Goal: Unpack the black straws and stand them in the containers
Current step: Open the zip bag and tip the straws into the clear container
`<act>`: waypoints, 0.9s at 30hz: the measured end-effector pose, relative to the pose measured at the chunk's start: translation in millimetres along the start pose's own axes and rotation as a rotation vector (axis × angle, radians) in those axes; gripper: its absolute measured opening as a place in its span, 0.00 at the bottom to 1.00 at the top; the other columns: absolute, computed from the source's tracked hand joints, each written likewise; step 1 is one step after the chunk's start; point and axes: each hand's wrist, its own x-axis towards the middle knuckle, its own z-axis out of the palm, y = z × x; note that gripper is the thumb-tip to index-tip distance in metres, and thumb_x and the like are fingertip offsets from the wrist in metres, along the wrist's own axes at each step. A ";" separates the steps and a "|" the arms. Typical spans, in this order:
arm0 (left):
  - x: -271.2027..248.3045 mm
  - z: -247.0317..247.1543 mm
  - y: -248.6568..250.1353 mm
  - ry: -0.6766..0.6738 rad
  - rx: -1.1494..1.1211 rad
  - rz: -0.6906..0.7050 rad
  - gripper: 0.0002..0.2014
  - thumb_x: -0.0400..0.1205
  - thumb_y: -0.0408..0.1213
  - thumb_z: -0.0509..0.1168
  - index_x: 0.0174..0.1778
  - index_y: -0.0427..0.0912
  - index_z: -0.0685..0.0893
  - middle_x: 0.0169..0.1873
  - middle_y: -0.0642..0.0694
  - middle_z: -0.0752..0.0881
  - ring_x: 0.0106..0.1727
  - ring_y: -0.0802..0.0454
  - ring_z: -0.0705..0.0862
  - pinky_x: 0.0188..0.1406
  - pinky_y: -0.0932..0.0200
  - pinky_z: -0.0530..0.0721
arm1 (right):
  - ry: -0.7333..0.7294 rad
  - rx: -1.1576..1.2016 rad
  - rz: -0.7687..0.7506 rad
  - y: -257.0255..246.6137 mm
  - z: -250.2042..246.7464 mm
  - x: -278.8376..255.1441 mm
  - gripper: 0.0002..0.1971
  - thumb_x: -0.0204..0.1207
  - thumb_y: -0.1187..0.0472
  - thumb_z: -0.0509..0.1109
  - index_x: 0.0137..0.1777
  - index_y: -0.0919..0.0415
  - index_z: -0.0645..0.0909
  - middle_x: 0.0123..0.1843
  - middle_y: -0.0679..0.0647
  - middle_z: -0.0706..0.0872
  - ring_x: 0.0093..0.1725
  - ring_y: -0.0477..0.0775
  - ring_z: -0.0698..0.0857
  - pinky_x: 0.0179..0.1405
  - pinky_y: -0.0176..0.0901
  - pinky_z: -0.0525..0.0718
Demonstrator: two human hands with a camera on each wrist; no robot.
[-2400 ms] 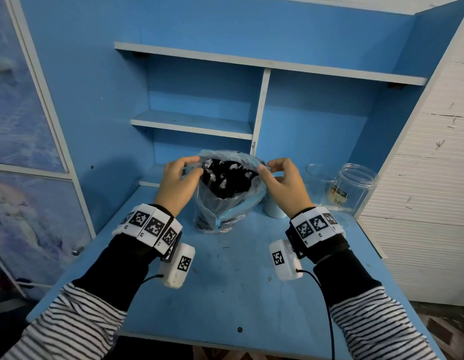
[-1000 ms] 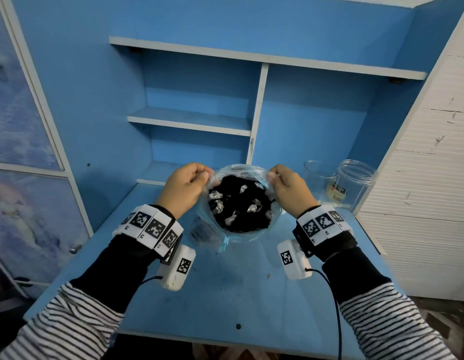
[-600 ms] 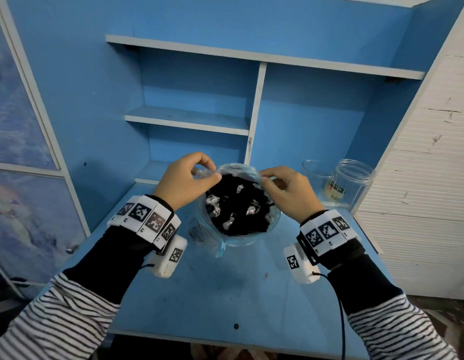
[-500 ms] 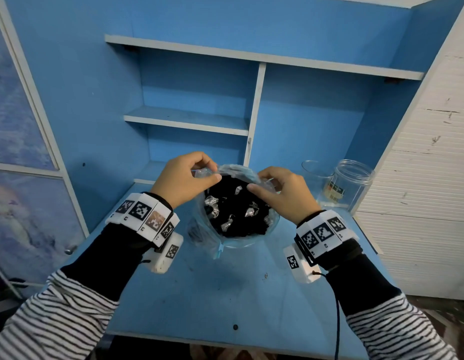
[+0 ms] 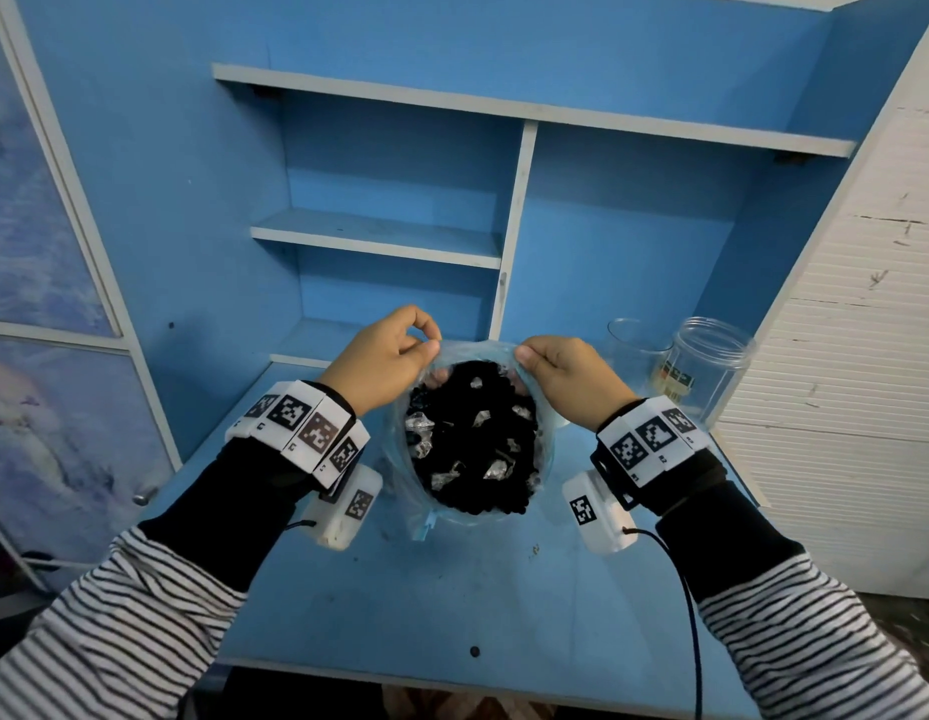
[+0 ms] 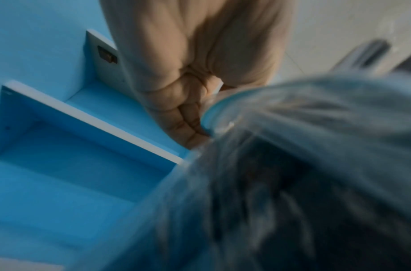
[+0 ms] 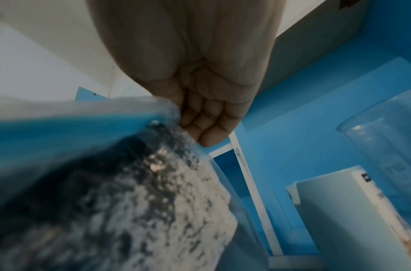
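Observation:
A clear plastic bag (image 5: pixel 420 511) with a blue rim stands on the blue desk, its mouth pulled wide. Inside it a dense bundle of black straws (image 5: pixel 473 449) shows end-on, with shiny wrapper tips among them. My left hand (image 5: pixel 384 363) pinches the bag's rim at the far left; my right hand (image 5: pixel 561 376) pinches the rim at the far right. In the left wrist view the left hand's fingers (image 6: pixel 188 119) curl on the bag rim (image 6: pixel 222 104). In the right wrist view the fingers (image 7: pixel 206 117) grip the blue rim (image 7: pixel 130 117). Two clear jars (image 5: pixel 706 366) stand at the right.
The blue desk (image 5: pixel 452 605) sits inside a blue shelf unit with white-edged shelves (image 5: pixel 374 236) behind the bag. A white cup (image 7: pixel 338 210) stands beside the jars in the right wrist view. A white panelled wall (image 5: pixel 841 330) borders the right side.
The bag's mouth has been worked wider and tipped toward me, so the straws show end-on. Both hands shifted their pinches to the far part of the rim.

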 end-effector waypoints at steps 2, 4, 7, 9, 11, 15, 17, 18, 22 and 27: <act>0.0 0.4 2.0 -0.030 -0.012 -0.001 0.03 0.86 0.35 0.60 0.52 0.47 0.78 0.22 0.47 0.72 0.17 0.59 0.65 0.25 0.63 0.67 | 0.005 0.004 0.018 -0.5 3.1 0.9 0.17 0.87 0.60 0.57 0.38 0.68 0.74 0.28 0.55 0.72 0.28 0.50 0.70 0.28 0.38 0.69; 0.2 0.8 4.8 -0.078 -0.034 0.016 0.07 0.87 0.33 0.58 0.55 0.48 0.79 0.21 0.52 0.73 0.16 0.60 0.65 0.23 0.68 0.67 | 0.033 0.043 0.016 -0.8 5.5 1.6 0.07 0.86 0.62 0.58 0.47 0.58 0.74 0.25 0.52 0.72 0.25 0.45 0.71 0.27 0.35 0.71; 0.8 1.0 8.6 -0.106 -0.045 0.015 0.09 0.87 0.35 0.58 0.54 0.49 0.82 0.16 0.58 0.71 0.16 0.62 0.66 0.21 0.68 0.66 | 0.047 0.074 -0.021 -2.2 6.9 0.2 0.04 0.85 0.65 0.58 0.55 0.58 0.71 0.21 0.48 0.67 0.17 0.42 0.67 0.20 0.28 0.67; 0.6 0.8 8.8 -0.095 -0.070 0.007 0.05 0.84 0.43 0.63 0.51 0.51 0.84 0.21 0.60 0.76 0.22 0.63 0.72 0.29 0.67 0.71 | 0.084 0.064 -0.037 -0.7 7.2 0.5 0.04 0.85 0.64 0.59 0.52 0.59 0.75 0.21 0.47 0.67 0.18 0.43 0.65 0.21 0.28 0.65; 1.6 0.0 4.4 -0.065 -0.063 0.002 0.08 0.78 0.52 0.68 0.47 0.54 0.85 0.36 0.60 0.85 0.39 0.61 0.83 0.46 0.61 0.80 | 0.115 0.092 -0.019 0.7 7.4 1.2 0.06 0.84 0.61 0.61 0.50 0.56 0.80 0.22 0.50 0.71 0.22 0.42 0.67 0.24 0.29 0.68; 2.4 2.3 1.7 0.045 0.015 0.030 0.08 0.81 0.43 0.69 0.37 0.48 0.85 0.39 0.57 0.87 0.43 0.60 0.84 0.48 0.61 0.79 | 0.075 0.155 -0.053 -2.0 5.7 -4.4 0.06 0.80 0.53 0.69 0.50 0.53 0.85 0.45 0.51 0.87 0.42 0.44 0.83 0.47 0.31 0.79; 2.5 4.2 2.4 0.071 0.036 0.026 0.08 0.82 0.41 0.68 0.38 0.45 0.86 0.38 0.53 0.88 0.42 0.57 0.85 0.47 0.60 0.80 | 0.062 0.132 -0.095 -3.9 4.0 -4.5 0.04 0.78 0.54 0.72 0.47 0.53 0.86 0.44 0.49 0.87 0.42 0.44 0.83 0.48 0.31 0.80; 1.8 5.1 3.1 0.064 0.038 0.023 0.08 0.82 0.40 0.68 0.39 0.44 0.87 0.39 0.50 0.90 0.43 0.53 0.87 0.49 0.57 0.82 | 0.046 0.132 -0.102 -4.1 3.1 -3.4 0.05 0.78 0.55 0.71 0.45 0.55 0.86 0.40 0.50 0.87 0.39 0.45 0.82 0.45 0.34 0.80; -0.2 10.3 1.7 -0.018 -0.038 -0.001 0.06 0.85 0.38 0.64 0.48 0.45 0.87 0.33 0.42 0.88 0.34 0.46 0.85 0.42 0.58 0.81 | -0.056 0.082 -0.061 -2.6 0.3 5.3 0.11 0.83 0.58 0.66 0.41 0.61 0.83 0.30 0.59 0.79 0.31 0.51 0.73 0.36 0.43 0.74; -6.4 13.7 4.1 -0.084 -0.145 -0.007 0.06 0.87 0.33 0.59 0.54 0.48 0.78 0.21 0.49 0.68 0.20 0.56 0.63 0.23 0.64 0.64 | -0.074 0.032 -0.015 1.1 10.7 12.1 0.03 0.83 0.64 0.62 0.50 0.59 0.77 0.25 0.48 0.75 0.22 0.42 0.70 0.36 0.34 0.67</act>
